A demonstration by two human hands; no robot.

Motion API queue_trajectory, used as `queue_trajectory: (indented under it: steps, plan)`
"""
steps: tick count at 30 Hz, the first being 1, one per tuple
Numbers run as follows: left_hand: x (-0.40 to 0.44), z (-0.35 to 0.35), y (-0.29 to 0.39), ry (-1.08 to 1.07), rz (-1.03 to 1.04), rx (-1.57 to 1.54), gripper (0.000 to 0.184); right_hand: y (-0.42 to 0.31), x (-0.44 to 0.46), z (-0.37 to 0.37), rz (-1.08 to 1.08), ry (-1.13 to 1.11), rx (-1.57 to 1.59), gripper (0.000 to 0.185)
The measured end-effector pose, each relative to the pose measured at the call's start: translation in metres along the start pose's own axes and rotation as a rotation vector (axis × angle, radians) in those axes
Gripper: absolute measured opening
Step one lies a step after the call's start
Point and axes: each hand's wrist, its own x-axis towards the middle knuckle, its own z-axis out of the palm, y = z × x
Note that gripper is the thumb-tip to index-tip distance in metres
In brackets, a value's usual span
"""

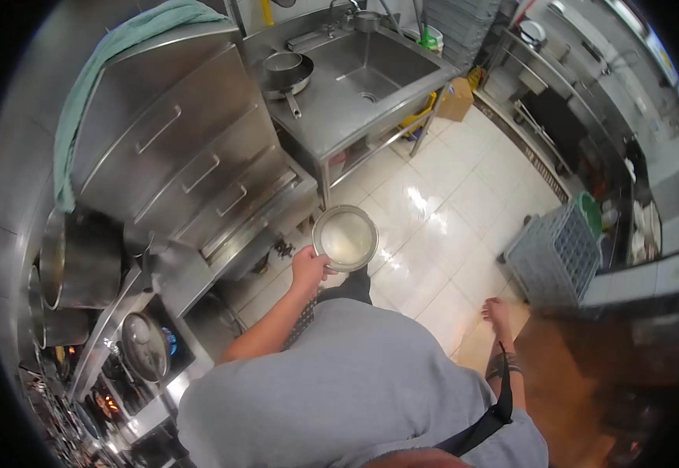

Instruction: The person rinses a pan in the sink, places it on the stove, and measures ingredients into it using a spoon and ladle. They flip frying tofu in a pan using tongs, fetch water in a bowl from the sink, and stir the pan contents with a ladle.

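My left hand [311, 269] grips the rim of a round metal bowl [346, 238] in front of my body. Something pale, whitish, lies in the bowl; I cannot make out whether it is liquid. Over the tiled floor at the right, my right hand [495, 312] hangs low beside my body, touching nothing. Its fingers look slightly curled and apart, with nothing held.
A steel sink [386, 70] stands ahead, with pans [286, 74] on its left side. Steel drawers [191, 148] with a green towel [90, 86] are at the left. Nearer left, a pot [146, 347] sits by a lit burner. Grey crates [554, 257] stand at the right.
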Motion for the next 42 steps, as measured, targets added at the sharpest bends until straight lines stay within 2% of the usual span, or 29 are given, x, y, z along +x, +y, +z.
queue_trajectory:
  steps: [3, 5, 7, 10, 11, 14, 16, 17, 18, 19, 22, 26, 28, 30, 31, 33, 34, 36, 37, 39, 41, 42]
  plan:
    - [0.071, 0.035, 0.029, 0.003, 0.033, -0.057, 0.006, -0.048, 0.062, 0.047, 0.083, -0.201, -0.273, 0.025]
    - [0.116, 0.058, 0.055, -0.024, 0.067, -0.119, 0.006, -0.1, 0.075, 0.075, 0.03, -0.389, -0.436, 0.025]
    - [0.164, 0.085, 0.102, -0.041, 0.128, -0.181, 0.006, -0.16, 0.105, 0.103, -0.202, -0.485, -0.592, 0.024]
    - [0.233, 0.128, 0.182, -0.069, 0.174, -0.167, 0.008, -0.244, 0.177, 0.134, -0.459, -0.391, -0.605, 0.024]
    - [0.266, 0.141, 0.198, -0.078, 0.171, -0.173, 0.009, -0.285, 0.198, 0.143, -0.585, -0.418, -0.626, 0.023]
    - [0.368, 0.184, 0.238, -0.043, 0.156, -0.2, 0.009, -0.397, 0.278, 0.183, -0.856, -0.294, -0.632, 0.02]
    - [0.43, 0.214, 0.259, 0.052, 0.091, -0.18, 0.01, -0.487, 0.33, 0.221, -1.139, -0.186, -0.645, 0.019]
    - [0.461, 0.228, 0.264, 0.076, 0.088, -0.196, 0.01, -0.535, 0.351, 0.242, -1.152, -0.212, -0.647, 0.021]
    - [0.49, 0.243, 0.264, 0.12, 0.059, -0.267, 0.009, -0.582, 0.374, 0.265, -1.135, -0.276, -0.728, 0.032]
    - [0.52, 0.256, 0.265, 0.17, 0.034, -0.341, 0.008, -0.624, 0.41, 0.292, -1.3, -0.327, -0.776, 0.041]
    - [0.622, 0.284, 0.25, 0.325, -0.015, -0.453, 0.012, -0.751, 0.482, 0.393, -1.508, -0.405, -1.017, 0.06]
    - [0.709, 0.308, 0.24, 0.506, -0.117, -0.57, 0.016, -0.882, 0.559, 0.532, -1.77, -0.44, -1.1, 0.072]
    - [0.741, 0.314, 0.234, 0.554, -0.153, -0.595, 0.018, -0.934, 0.586, 0.6, -1.923, -0.43, -1.11, 0.072]
    - [0.763, 0.32, 0.239, 0.513, -0.085, -0.651, 0.019, -0.985, 0.565, 0.636, -1.675, -0.523, -1.314, 0.068]
    - [0.777, 0.321, 0.238, 0.535, -0.096, -0.662, 0.019, -0.997, 0.578, 0.664, -1.68, -0.553, -1.32, 0.068]
    - [0.799, 0.327, 0.237, 0.55, -0.152, -0.561, 0.021, -1.01, 0.596, 0.705, -2.0, -0.333, -1.321, 0.059]
    - [0.807, 0.33, 0.237, 0.57, -0.165, -0.58, 0.021, -1.006, 0.6, 0.713, -2.012, -0.367, -1.329, 0.059]
    - [0.811, 0.338, 0.249, 0.597, -0.119, -0.566, 0.016, -0.998, 0.594, 0.718, -1.85, -0.348, -1.522, 0.054]
    - [0.813, 0.341, 0.25, 0.605, -0.135, -0.574, 0.016, -0.986, 0.604, 0.716, -1.848, -0.37, -1.533, 0.054]
    - [0.822, 0.346, 0.251, 0.584, -0.119, -0.598, 0.017, -0.95, 0.647, 0.727, -2.217, -0.057, -1.669, 0.048]
    - [0.831, 0.353, 0.254, 0.647, -0.133, -0.647, 0.017, -0.942, 0.674, 0.75, -2.171, -0.109, -1.572, 0.047]
    - [0.834, 0.356, 0.253, 0.652, -0.109, -0.632, 0.018, -0.938, 0.697, 0.768, -2.037, -0.308, -1.233, 0.046]
